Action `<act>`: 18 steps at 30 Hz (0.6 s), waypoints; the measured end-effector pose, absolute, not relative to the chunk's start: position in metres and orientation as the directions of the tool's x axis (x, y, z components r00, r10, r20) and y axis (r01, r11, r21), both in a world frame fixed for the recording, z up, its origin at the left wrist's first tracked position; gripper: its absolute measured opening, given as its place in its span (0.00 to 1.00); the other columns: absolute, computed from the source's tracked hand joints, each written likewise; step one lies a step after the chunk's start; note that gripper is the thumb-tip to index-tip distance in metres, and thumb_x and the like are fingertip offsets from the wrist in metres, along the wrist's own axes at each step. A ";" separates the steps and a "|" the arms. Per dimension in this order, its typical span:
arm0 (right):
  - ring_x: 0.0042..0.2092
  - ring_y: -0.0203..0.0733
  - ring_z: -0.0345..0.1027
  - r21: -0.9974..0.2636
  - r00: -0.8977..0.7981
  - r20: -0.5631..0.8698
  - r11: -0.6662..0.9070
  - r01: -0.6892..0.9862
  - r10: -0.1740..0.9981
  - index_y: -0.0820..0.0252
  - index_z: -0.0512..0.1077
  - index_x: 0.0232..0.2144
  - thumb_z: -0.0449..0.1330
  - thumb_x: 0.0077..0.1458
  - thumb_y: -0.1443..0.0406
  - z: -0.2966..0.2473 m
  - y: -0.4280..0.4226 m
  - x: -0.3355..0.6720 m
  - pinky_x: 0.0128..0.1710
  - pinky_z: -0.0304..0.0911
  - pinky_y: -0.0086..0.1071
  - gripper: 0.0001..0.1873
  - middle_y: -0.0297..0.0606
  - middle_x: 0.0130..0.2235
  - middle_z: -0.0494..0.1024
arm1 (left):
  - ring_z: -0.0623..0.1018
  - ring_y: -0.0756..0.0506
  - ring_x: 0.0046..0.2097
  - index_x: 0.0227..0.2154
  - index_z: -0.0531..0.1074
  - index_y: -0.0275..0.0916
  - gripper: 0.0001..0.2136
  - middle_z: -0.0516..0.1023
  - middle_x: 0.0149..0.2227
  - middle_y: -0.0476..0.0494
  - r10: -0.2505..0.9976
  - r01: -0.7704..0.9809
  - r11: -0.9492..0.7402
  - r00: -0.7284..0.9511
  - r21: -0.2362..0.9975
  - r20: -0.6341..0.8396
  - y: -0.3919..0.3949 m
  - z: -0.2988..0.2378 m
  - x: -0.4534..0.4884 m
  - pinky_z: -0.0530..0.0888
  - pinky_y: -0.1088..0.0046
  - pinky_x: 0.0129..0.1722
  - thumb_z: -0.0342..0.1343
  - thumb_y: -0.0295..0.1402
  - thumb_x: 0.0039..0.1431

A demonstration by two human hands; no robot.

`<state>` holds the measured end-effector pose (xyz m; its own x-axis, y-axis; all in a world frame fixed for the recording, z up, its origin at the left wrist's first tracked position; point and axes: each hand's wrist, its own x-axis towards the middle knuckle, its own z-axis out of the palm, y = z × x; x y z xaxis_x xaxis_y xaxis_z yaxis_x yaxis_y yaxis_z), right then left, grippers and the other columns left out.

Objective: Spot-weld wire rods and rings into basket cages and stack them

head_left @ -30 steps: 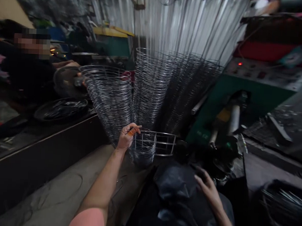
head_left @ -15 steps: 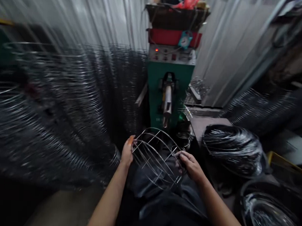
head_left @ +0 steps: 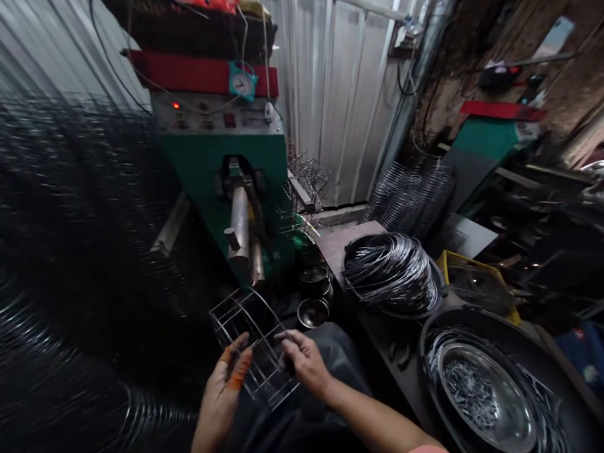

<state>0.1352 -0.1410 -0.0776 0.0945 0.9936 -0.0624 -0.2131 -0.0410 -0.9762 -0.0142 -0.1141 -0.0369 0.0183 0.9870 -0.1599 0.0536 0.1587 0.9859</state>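
Note:
A welded steel wire basket frame [head_left: 251,348] with curved ribs and cross bars is in front of me, held low over my lap. My right hand [head_left: 303,363] is closed around its right side. My left hand [head_left: 220,396] lies at its left side with the fingers spread, and orange tape [head_left: 238,374] is wrapped on a finger. I cannot tell whether this hand grips the frame. A dark apron [head_left: 298,420] covers my lap under both hands.
A green machine with a red band and control panel [head_left: 214,176] stands just ahead. A blurred stack of wire rings [head_left: 56,242] fills the left. To the right are small metal bowls [head_left: 313,280], a black basin of wire hoops [head_left: 390,274], and a large black pan [head_left: 485,395].
The view has swung right, moving the ring stack to the left edge. The wire frame has turned in my hands, and my left hand's fingers now spread more widely.

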 end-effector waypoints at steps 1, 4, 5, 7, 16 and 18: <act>0.17 0.30 0.56 -0.978 0.080 -0.076 -0.059 -0.198 0.994 0.60 0.69 0.42 0.51 0.53 0.48 -0.084 -0.142 0.134 0.18 0.54 0.25 0.25 0.27 0.17 0.66 | 0.74 0.40 0.46 0.43 0.71 0.42 0.26 0.74 0.45 0.42 0.974 0.008 0.214 0.071 0.977 -0.214 -0.113 -0.042 -0.007 0.74 0.65 0.41 0.60 0.49 0.41; 0.25 0.37 0.67 -0.998 -0.041 -0.050 -0.048 0.046 0.998 0.59 0.71 0.42 0.50 0.54 0.50 -0.093 -0.140 0.156 0.27 0.63 0.31 0.23 0.33 0.24 0.73 | 0.75 0.40 0.42 0.42 0.71 0.40 0.29 0.74 0.44 0.41 0.950 -0.032 0.301 0.097 0.953 -0.297 -0.108 -0.055 0.003 0.75 0.70 0.31 0.64 0.48 0.34; 0.31 0.41 0.70 -0.982 -0.061 -0.020 -0.008 0.187 0.998 0.58 0.72 0.41 0.53 0.53 0.51 -0.089 -0.136 0.174 0.33 0.65 0.34 0.21 0.36 0.30 0.76 | 0.76 0.40 0.40 0.40 0.72 0.39 0.30 0.74 0.43 0.40 0.945 -0.023 0.319 0.084 0.948 -0.316 -0.107 -0.059 0.002 0.74 0.72 0.27 0.64 0.49 0.32; 0.44 0.46 0.68 -0.873 0.023 0.075 0.055 0.484 0.997 0.58 0.72 0.42 0.57 0.50 0.54 -0.072 -0.121 0.223 0.46 0.61 0.37 0.19 0.41 0.42 0.76 | 0.77 0.41 0.37 0.39 0.73 0.39 0.30 0.75 0.43 0.39 0.938 -0.002 0.342 0.069 0.940 -0.341 -0.103 -0.064 -0.003 0.71 0.74 0.22 0.64 0.49 0.30; 0.54 0.58 0.55 -0.006 0.683 0.173 -0.693 0.721 0.709 0.74 0.62 0.51 0.61 0.50 0.62 0.013 -0.020 0.426 0.49 0.53 0.46 0.29 0.61 0.51 0.64 | 0.77 0.38 0.42 0.36 0.75 0.44 0.24 0.78 0.41 0.43 0.890 -0.044 0.423 0.206 0.905 -0.406 -0.093 -0.077 -0.009 0.74 0.65 0.41 0.66 0.45 0.30; 0.53 0.59 0.55 0.020 0.729 0.111 -0.735 0.678 0.676 0.77 0.64 0.48 0.62 0.48 0.64 0.010 -0.010 0.438 0.47 0.54 0.48 0.27 0.64 0.49 0.65 | 0.76 0.38 0.45 0.36 0.75 0.44 0.23 0.78 0.41 0.42 0.893 -0.045 0.415 0.210 0.908 -0.398 -0.094 -0.077 -0.006 0.73 0.64 0.44 0.65 0.46 0.32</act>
<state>0.4383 -0.0099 0.0104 0.7286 0.6759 0.1112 0.6783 -0.7345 0.0205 -0.0062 -0.0937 -0.0773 0.2096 0.8931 -0.3981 -0.0451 0.4155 0.9085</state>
